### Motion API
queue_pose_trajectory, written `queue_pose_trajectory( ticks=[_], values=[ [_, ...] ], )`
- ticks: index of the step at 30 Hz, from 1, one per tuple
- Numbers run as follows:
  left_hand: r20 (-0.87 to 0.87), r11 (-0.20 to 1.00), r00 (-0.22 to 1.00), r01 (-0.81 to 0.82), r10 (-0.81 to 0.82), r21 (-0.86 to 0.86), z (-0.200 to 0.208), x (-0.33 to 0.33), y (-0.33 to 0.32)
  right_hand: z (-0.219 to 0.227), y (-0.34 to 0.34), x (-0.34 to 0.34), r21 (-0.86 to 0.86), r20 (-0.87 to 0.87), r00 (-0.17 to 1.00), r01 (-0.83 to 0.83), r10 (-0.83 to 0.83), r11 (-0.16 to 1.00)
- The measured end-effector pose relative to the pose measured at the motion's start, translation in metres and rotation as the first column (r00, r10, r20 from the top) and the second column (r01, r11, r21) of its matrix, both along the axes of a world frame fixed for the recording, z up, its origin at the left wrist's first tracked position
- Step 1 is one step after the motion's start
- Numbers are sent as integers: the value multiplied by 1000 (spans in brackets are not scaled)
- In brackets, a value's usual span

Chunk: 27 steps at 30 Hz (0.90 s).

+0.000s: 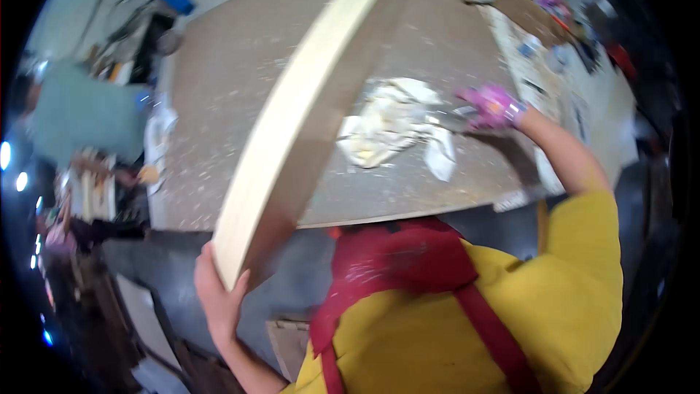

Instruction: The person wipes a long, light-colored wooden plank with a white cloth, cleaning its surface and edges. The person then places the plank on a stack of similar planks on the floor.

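1. The step in hand appears to be the steadying or shifting of a long, thick, pale wooden board (292,109); its near end is clasped by the bare left hand (222,295), thumb on one side and fingers on the other.
2. The board is slanted across a brown, white-flecked, flat surface (208,124), and its near end is projected past the surface's near edge. Whether it is rested or lifted cannot be told.
3. To the right of the board, the pink-gloved right hand (494,107) is held out over the surface. Its grip cannot be told, as a greyish item (453,118) at the fingertips is blurred.
4. For the next move, a firm hold at the board's near end seems to be called for, with the far end kept under control.
5. The board's lit face is smooth and light; its other visible face is shaded brown. Between the board and the right hand, a crumpled off-white cloth (386,128) is heaped in soft, irregular folds.
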State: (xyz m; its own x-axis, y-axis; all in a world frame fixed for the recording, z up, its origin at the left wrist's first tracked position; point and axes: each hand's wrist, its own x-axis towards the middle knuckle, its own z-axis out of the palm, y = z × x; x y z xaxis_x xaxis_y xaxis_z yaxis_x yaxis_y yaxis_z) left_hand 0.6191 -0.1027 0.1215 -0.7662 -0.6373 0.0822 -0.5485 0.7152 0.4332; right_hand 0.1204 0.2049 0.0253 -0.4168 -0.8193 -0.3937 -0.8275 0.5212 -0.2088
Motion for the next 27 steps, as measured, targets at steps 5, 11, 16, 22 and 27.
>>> queue_pose_trajectory(
  ticks=[5, 11, 16, 22, 27],
  values=[
    [86, 998, 996, -17, 22, -54, 10, 1, 0, -39, 34, -17, -225, 112, 979, 190, -168, 956],
    [102, 997, 993, -59, 65, -57, 16, 0, 2, -103, 85, -123, -599, 659, 724, 669, -204, 440],
    [122, 997, 989, -75, 79, -37, 13, 1, 2, -151, 61, -194, -692, 681, 683, 718, -264, 70],
    [54, 999, 998, -30, 28, 24, 2, 1, -1, -138, 38, -158, -899, 268, 817, 403, -510, 173],
    [46, 980, 989, -146, 142, 132, -1, 4, 3, -97, 28, -107, -824, 489, 733, 566, -472, 26]
  ],
)
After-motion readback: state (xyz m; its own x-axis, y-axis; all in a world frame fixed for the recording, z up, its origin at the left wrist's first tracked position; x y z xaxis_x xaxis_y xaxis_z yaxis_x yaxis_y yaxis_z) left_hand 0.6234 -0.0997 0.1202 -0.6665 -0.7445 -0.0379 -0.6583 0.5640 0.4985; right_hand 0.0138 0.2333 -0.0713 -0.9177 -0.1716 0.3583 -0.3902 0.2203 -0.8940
